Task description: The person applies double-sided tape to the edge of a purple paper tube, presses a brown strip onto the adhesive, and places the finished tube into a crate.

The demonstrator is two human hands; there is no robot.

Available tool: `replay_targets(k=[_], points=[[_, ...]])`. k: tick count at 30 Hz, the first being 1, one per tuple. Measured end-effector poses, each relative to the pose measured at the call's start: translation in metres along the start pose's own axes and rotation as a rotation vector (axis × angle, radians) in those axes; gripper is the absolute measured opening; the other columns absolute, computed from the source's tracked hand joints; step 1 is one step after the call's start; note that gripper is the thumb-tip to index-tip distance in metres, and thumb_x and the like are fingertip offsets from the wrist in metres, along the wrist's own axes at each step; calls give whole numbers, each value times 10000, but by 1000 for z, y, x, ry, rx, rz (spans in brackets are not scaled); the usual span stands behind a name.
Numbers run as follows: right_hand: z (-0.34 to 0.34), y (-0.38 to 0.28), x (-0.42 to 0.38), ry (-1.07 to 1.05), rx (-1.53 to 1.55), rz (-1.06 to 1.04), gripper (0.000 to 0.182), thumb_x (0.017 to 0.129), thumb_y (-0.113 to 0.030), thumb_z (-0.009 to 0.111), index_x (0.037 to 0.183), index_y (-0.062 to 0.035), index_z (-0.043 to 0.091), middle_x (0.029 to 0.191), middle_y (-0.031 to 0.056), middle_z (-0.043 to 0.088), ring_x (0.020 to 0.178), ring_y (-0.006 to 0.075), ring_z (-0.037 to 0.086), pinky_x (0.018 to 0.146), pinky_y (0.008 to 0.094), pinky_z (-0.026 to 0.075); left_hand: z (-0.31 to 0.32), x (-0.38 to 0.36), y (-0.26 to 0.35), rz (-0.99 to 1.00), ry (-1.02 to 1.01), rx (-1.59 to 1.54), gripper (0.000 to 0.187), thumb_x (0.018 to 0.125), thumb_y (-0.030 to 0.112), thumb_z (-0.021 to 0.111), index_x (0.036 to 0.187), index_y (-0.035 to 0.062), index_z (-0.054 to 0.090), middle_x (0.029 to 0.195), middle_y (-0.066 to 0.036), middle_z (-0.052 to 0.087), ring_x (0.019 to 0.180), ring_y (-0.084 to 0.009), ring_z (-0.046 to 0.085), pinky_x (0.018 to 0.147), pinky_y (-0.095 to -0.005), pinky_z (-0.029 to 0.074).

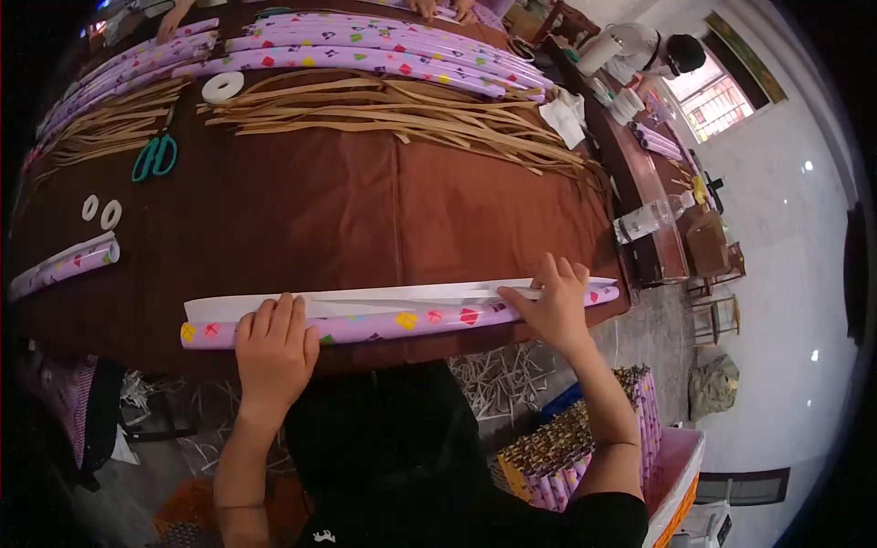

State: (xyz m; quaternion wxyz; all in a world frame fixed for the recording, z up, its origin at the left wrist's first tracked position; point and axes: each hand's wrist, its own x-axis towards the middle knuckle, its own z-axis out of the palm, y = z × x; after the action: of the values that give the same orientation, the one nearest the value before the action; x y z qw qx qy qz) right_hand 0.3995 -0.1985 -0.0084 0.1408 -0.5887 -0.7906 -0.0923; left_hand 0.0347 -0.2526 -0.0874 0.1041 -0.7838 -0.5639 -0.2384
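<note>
A long roll of purple patterned paper [393, 326] lies along the near edge of the brown-covered table, with a white flap of its sheet raised along the far side. Near the roll's left end, my left hand [274, 344] is wrapped over it, fingers together on top. My right hand [555, 306] grips the roll near its right end, the thumb pointing left at the white flap and the fingers bent over the paper's far edge. The undersides of both hands are hidden.
Brown strips [365, 108] and purple rolls [365, 59] lie across the table's far side. Teal scissors [155, 157], white tape rings [110, 215] and another roll [68, 267] are at left. Co-workers' hands show at the top. Crates with rolls [566, 475] stand below right.
</note>
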Motion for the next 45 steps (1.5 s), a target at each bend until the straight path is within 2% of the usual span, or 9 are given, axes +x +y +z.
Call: replay_targets(k=[5, 9, 17, 26, 29, 31, 34, 39, 45], points=[[14, -10, 1, 34, -180, 48, 569, 706, -412, 802, 1057, -40, 553, 702, 66, 637, 816, 270, 576, 857, 434, 339, 1, -2, 0, -7, -31, -5, 368, 883, 229, 584, 1143, -27, 622, 1166, -142, 605, 1062, -296, 557, 901, -426, 425], [17, -17, 3, 95, -218, 16, 569, 660, -403, 831, 1009, -46, 559, 696, 65, 618, 764, 279, 567, 795, 423, 357, 3, -3, 0, -25, -32, -11, 365, 888, 226, 578, 1143, -33, 622, 1172, -144, 606, 1061, -304, 559, 915, -432, 424], [24, -24, 5, 57, -329, -1, 594, 690, -417, 807, 1063, -28, 555, 597, 40, 605, 792, 243, 570, 802, 415, 342, 2, -3, 0, -17, -18, -12, 369, 891, 228, 571, 1141, -38, 626, 1173, -153, 610, 1060, -311, 562, 904, -441, 430], [28, -30, 6, 15, -400, -7, 666, 715, -421, 787, 1150, 26, 552, 603, 45, 621, 844, 248, 597, 819, 436, 347, 0, 0, 1, -36, -48, -15, 367, 879, 233, 579, 1122, -38, 628, 1162, -146, 607, 1049, -303, 565, 901, -431, 430], [28, -30, 7, 13, -407, -16, 649, 725, -418, 781, 1142, 26, 557, 607, 52, 626, 860, 254, 601, 823, 440, 348, 1, -2, 0, -32, -52, 1, 384, 874, 257, 592, 1132, -25, 627, 1163, -149, 603, 1051, -309, 556, 905, -443, 424], [26, -33, 8, -14, -396, 0, 645, 727, -416, 779, 1140, 27, 557, 611, 56, 628, 866, 256, 602, 827, 440, 348, -4, 2, 7, -47, -43, 1, 424, 849, 336, 628, 1119, 9, 635, 1148, -146, 601, 1046, -321, 543, 925, -473, 406], [28, -33, 7, -28, -398, 12, 641, 732, -413, 776, 1139, 29, 550, 621, 62, 633, 869, 257, 601, 834, 438, 347, -13, 17, 33, -155, -192, 33, 461, 876, 399, 617, 1165, 41, 647, 1183, -187, 579, 1108, -363, 503, 1004, -519, 341], [29, -33, 6, 24, -431, -26, 639, 742, -398, 768, 1147, 36, 533, 627, 64, 631, 849, 253, 589, 827, 429, 349, 17, 49, 96, -56, -95, -203, 448, 833, 428, 642, 1040, 32, 674, 1063, -158, 604, 1020, -332, 534, 955, -514, 379], [26, -34, 5, 23, -381, 9, 622, 717, -373, 769, 1131, 32, 544, 611, 65, 616, 823, 258, 575, 784, 426, 350, 53, 86, 176, 84, 12, -384, 380, 793, 296, 625, 964, -41, 669, 964, -135, 611, 920, -291, 544, 865, -425, 429]])
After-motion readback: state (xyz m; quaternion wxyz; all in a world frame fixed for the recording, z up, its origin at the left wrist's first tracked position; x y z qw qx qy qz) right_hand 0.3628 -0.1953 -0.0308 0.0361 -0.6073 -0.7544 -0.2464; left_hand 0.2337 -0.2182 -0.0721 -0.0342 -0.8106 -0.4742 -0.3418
